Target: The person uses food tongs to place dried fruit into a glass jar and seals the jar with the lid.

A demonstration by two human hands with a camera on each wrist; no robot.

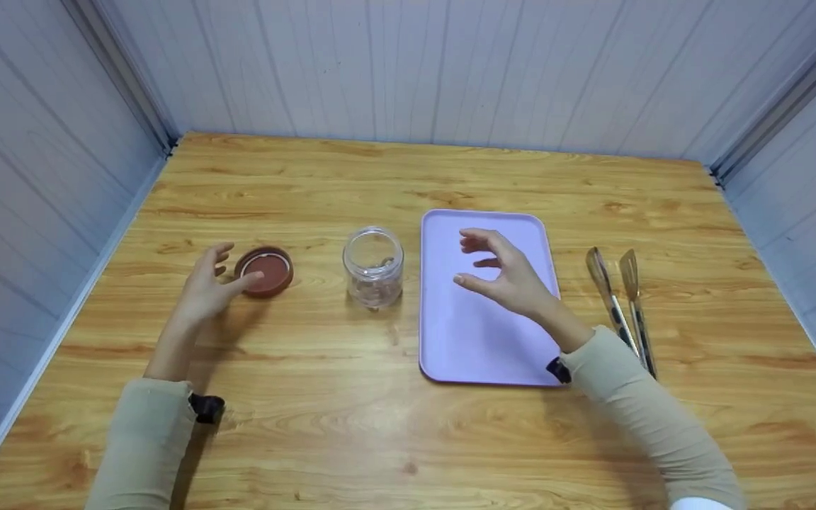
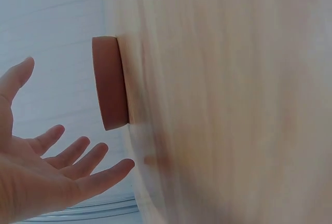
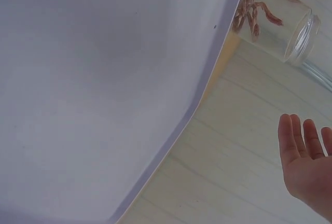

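My left hand [image 1: 202, 292] hovers beside a reddish-brown round lid [image 1: 277, 280], fingers loosely bent and holding nothing. The lid lies with its hollow side up; in the head view my thumb overlaps its edge. The left wrist view shows a gap between the fingers and the lid [image 2: 110, 84]. A clear open jar [image 1: 374, 273] stands upright between the hands, with several brown twisted pieces [image 3: 254, 14] low inside it. Over the lilac tray [image 1: 457, 347], my right hand [image 1: 511, 280] is raised, thumb and fingers apart around nothing, pointing towards the jar.
Metal tongs [image 1: 619, 312] with two long arms lie right of the tray; my right sleeve hides part of their lower end. Pale panel walls [image 1: 408, 71] border the wooden table [image 1: 323, 425] at the back and both sides.
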